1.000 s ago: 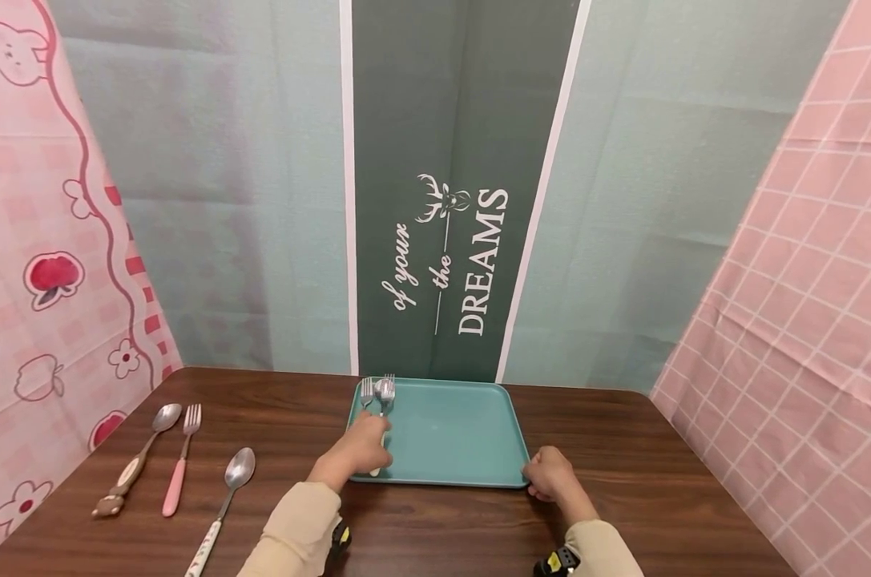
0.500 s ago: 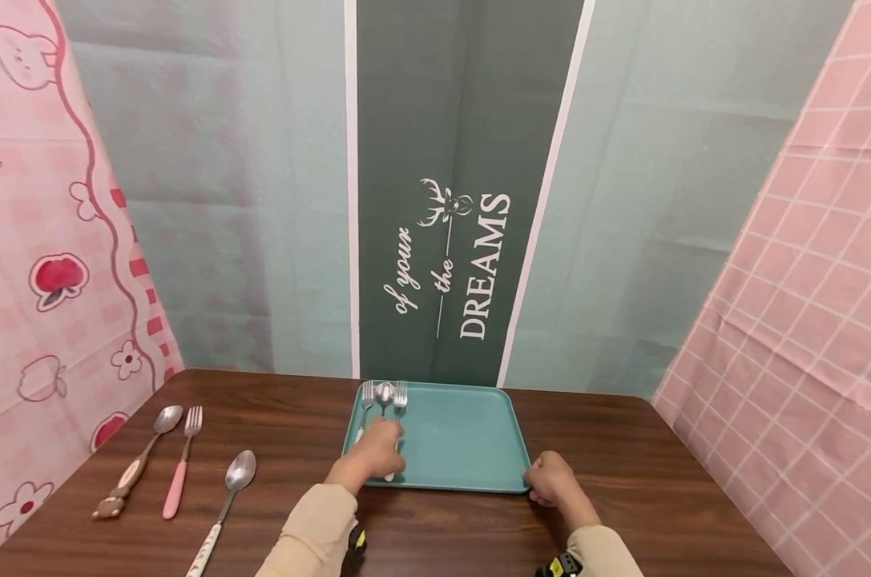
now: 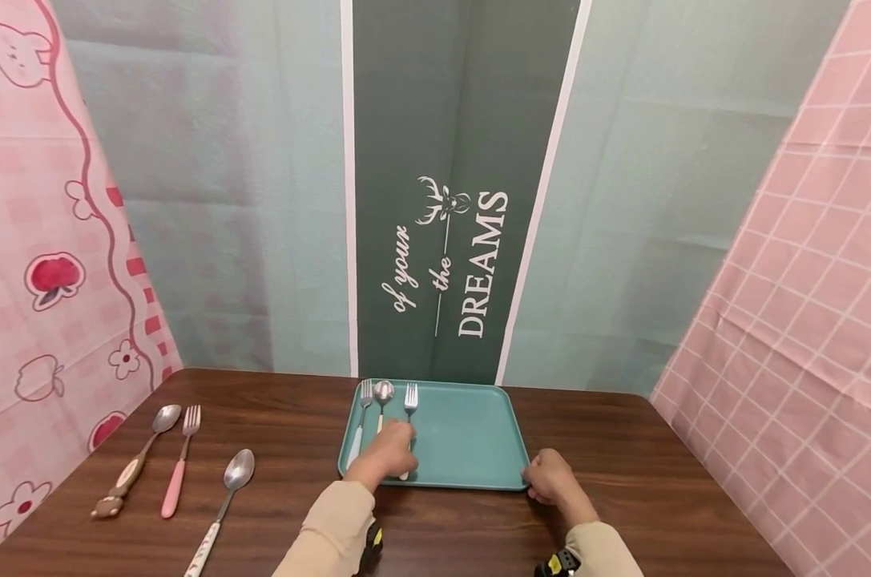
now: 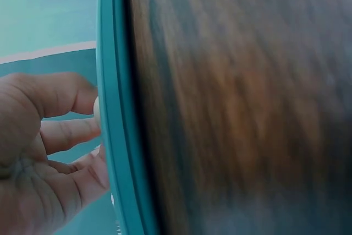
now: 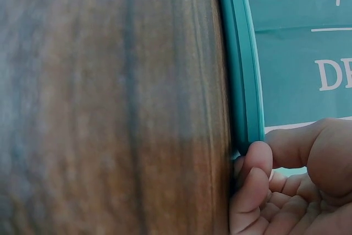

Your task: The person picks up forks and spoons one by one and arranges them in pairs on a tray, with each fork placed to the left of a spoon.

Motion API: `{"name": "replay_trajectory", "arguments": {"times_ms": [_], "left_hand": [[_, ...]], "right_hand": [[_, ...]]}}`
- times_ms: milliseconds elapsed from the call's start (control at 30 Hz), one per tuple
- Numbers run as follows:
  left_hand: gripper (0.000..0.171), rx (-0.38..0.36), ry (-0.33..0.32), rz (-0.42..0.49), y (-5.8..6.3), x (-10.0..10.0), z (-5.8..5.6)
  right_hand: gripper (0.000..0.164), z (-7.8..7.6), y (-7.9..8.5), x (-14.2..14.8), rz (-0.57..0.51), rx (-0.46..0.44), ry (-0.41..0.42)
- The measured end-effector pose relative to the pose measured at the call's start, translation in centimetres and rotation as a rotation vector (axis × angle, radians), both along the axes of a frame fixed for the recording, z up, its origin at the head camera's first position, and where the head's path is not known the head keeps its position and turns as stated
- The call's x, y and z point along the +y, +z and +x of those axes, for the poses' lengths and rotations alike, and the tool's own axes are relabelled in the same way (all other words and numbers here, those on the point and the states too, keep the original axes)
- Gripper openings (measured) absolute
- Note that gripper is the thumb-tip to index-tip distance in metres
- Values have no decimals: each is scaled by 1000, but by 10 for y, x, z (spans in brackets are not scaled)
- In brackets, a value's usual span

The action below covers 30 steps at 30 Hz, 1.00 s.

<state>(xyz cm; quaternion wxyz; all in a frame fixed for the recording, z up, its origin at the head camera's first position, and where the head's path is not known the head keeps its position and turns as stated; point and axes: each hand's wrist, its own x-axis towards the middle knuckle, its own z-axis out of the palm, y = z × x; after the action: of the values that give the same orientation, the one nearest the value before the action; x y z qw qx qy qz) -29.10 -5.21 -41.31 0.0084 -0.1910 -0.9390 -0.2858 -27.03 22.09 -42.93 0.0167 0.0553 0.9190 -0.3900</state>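
Note:
A teal tray [image 3: 471,441] lies on the wooden table, its long side toward me. Over its left half, my left hand [image 3: 390,450] holds a fork [image 3: 411,398] by its pale handle, tines pointing away from me. The hand covers most of that handle. Left of it on the tray lie a spoon [image 3: 383,392] with a yellowish handle and a fork [image 3: 365,394] with a pale blue-white handle. My right hand [image 3: 550,476] pinches the tray's near right corner; in the right wrist view its thumb and curled fingers [image 5: 258,158] meet at the rim.
On the table's left side lie a spoon [image 3: 128,473] with a brown bear-shaped handle, a pink-handled fork [image 3: 176,482] and a spoon [image 3: 222,505] with a patterned white handle. A hanging cloth [image 3: 471,120] stands behind the tray, with pink cloths at both sides.
My left hand has moved right across the tray with the fork, away from the spoon and the other fork, which now lie uncovered. My right hand stays at the corner.

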Motion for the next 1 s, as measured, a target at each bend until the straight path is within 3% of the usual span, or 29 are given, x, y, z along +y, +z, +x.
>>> {"name": "replay_trajectory", "arguments": {"times_ms": [300, 500, 600, 767, 1000], "left_hand": [[9, 37, -1, -34, -2, 4, -7], [17, 57, 8, -40, -4, 8, -9], [9, 70, 11, -50, -2, 10, -8], [25, 50, 10, -70, 2, 17, -8], [23, -12, -16, -43, 6, 18, -9]], "right_hand": [[22, -2, 1, -2, -7, -13, -5], [22, -1, 0, -3, -4, -13, 2], [21, -2, 0, -2, -8, -17, 5], [20, -2, 1, -1, -5, -16, -5], [19, 0, 2, 1, 2, -8, -1]]}}
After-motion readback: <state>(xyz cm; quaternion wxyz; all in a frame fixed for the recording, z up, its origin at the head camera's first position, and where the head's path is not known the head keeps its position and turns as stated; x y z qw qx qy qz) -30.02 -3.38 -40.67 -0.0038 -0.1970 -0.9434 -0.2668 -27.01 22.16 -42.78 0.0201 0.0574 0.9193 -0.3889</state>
